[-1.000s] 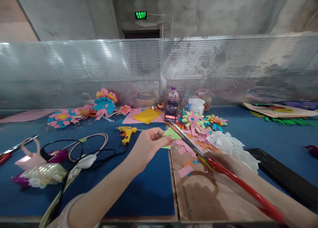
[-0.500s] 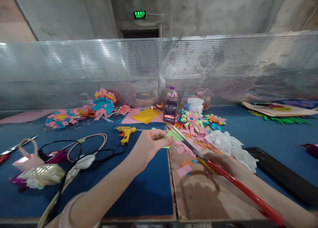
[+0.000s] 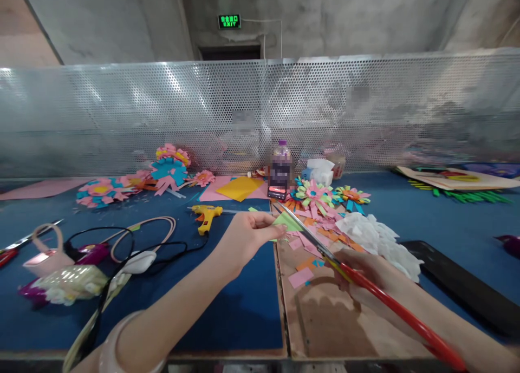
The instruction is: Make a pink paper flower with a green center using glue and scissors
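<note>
My left hand (image 3: 255,233) pinches a small piece of light green paper (image 3: 287,222) between thumb and fingers. My right hand (image 3: 357,270) is wrapped round a pair of red-handled scissors (image 3: 390,294), partly hidden by the handles. The metal blades point up and to the left, and they lie across the right part of the green paper; whether they are cutting into it I cannot tell. Under the blades, pink and orange paper scraps (image 3: 301,277) are scattered over the brown board. Just beyond the left hand lies a yellow glue gun (image 3: 207,217).
Paper flowers (image 3: 314,195) stand behind the scraps, near a bottle with a phone (image 3: 277,191) before it. Crumpled white tissue (image 3: 376,243) and a long black object (image 3: 463,286) lie to the right. Cables (image 3: 154,248) and a pink-handled bag (image 3: 46,256) occupy the left. A perforated metal screen (image 3: 122,118) borders the back.
The left hand and the green paper have shifted very slightly right. The grip of both hands looks the same, and the scissors have barely moved.
</note>
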`<state>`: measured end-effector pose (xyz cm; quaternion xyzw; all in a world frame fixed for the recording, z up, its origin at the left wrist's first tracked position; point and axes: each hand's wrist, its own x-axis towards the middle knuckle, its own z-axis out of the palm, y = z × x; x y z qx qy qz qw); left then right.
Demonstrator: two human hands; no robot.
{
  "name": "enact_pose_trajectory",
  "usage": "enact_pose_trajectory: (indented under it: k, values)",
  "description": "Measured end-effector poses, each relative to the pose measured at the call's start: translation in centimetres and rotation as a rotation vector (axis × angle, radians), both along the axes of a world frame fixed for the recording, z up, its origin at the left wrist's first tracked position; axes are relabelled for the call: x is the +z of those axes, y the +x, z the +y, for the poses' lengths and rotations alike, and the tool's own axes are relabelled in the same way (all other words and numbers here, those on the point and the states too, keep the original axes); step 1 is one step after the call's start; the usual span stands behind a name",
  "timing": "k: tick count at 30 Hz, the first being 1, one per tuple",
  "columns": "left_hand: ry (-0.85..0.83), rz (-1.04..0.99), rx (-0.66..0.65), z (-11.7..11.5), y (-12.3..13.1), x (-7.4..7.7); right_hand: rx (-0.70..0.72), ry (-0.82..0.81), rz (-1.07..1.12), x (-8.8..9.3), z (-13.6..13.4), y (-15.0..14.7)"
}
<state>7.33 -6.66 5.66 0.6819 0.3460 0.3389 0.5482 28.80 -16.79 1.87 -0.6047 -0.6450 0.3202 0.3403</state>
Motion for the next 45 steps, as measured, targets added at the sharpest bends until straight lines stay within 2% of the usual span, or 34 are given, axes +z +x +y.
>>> enact_pose_trajectory:
  k: [3, 10, 20, 26, 30, 37, 41, 45]
  values:
    - [0.022, 0.012, 0.003, 0.1, 0.0, -0.2, 0.061, -0.062, 0.011, 0.5, 0.0, -0.1]
    - [0.042, 0.009, -0.002, 0.3, -0.1, -0.6, 0.037, -0.06, -0.01, 0.3, 0.0, -0.1]
    - [0.005, -0.006, 0.021, 0.1, 0.3, -0.3, 0.039, -0.07, -0.026, 0.1, 0.2, 0.2]
    - [0.013, 0.011, 0.026, 0.3, 0.4, -0.5, 0.015, -0.068, -0.122, 0.0, -0.1, 0.3]
    - [-0.026, -0.011, 0.035, 0.4, 0.6, -0.7, 0.004, -0.072, -0.166, -0.1, -0.3, 0.5]
    - [-0.118, -0.121, -0.047, 0.4, 1.6, -0.9, -0.11, -0.096, -0.153, -1.4, -0.8, 1.0]
    - [-0.181, -0.155, -0.075, 0.4, 2.7, -1.2, -0.189, -0.066, -0.141, -2.2, -1.3, 1.6]
    - [-0.258, -0.217, -0.118, 0.6, 4.3, -1.8, -0.188, -0.079, -0.073, -2.6, -2.0, 2.6]
